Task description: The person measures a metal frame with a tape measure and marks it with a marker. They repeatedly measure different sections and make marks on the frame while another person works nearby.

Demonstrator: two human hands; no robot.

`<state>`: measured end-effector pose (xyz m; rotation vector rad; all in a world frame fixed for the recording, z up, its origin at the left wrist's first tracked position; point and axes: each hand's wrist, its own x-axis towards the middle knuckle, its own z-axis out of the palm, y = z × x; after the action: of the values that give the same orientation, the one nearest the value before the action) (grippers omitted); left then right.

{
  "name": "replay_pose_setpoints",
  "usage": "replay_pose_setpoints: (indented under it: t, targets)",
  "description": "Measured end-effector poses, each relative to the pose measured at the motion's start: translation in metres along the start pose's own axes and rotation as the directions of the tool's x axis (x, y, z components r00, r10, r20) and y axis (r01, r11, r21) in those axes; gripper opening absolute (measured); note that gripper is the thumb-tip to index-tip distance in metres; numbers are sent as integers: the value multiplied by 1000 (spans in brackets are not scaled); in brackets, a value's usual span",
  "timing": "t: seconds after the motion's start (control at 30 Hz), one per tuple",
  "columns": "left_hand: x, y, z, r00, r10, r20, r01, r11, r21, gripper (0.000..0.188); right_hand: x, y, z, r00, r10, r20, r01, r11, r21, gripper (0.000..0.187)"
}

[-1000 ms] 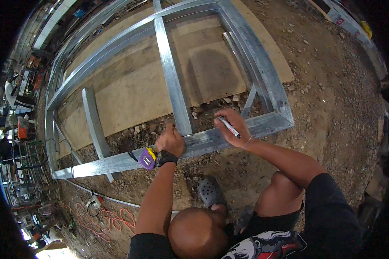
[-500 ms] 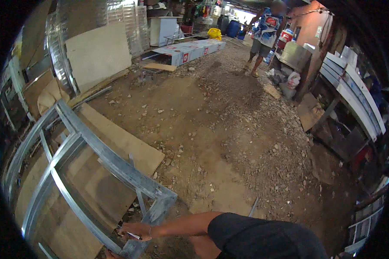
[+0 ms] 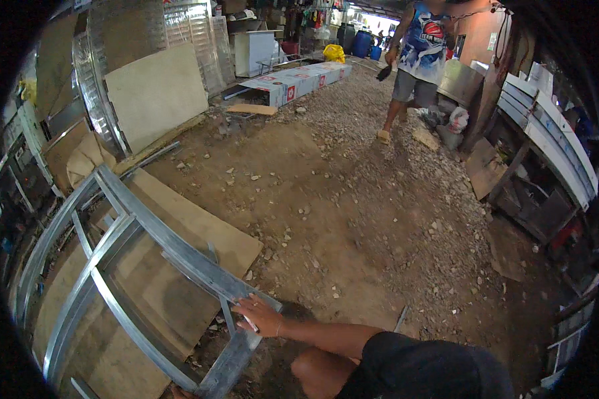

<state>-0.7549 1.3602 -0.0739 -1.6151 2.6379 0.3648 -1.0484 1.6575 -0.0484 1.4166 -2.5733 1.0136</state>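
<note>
A silvery metal frame [image 3: 196,266] with crossbars lies at the lower left, over tan boards. My right hand [image 3: 263,318] is on its near right corner, the fingers over the bar. A slim white pen-like stick [image 3: 249,324] shows between those fingers; its exact kind is unclear. At the bottom edge only the fingers of my left hand [image 3: 182,392] are visible, closed against the frame's near bar, with the rest cut off by the picture.
A tan board [image 3: 199,219] lies under the frame on stony ground. A person [image 3: 416,73] walks on the gravel, a dark object in one hand. A long wrapped box [image 3: 293,85] lies behind. White curved panels [image 3: 559,146] rest on a wooden stand at right.
My right hand has moved up and right along the frame to its corner, keeping the white stick. My left hand stays at the near bar. The other person has come closer.
</note>
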Motion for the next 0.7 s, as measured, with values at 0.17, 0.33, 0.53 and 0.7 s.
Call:
replay_pose_setpoints:
  t: [0.17, 0.33, 0.53, 0.7]
  targets:
    - [2, 1, -7, 1000, 5, -13, -5, 1000, -30, 52, -4, 10, 11, 996, -43, 83, 45, 999, -16, 64]
    - [4, 4, -16, 999, 22, -34, -25, 996, -88, 52, -9, 6, 12, 1000, 17, 14, -18, 999, 32, 73]
    - [-4, 15, -31, 990, 107, -95, -136, 912, -387, 52, -3, 3, -6, 987, 81, -141, -48, 973, 226, 76]
    - [-29, 41, -66, 936, 313, -163, -331, 619, -712, 52, 9, -28, -32, 942, 321, -95, -155, 670, 726, 67]
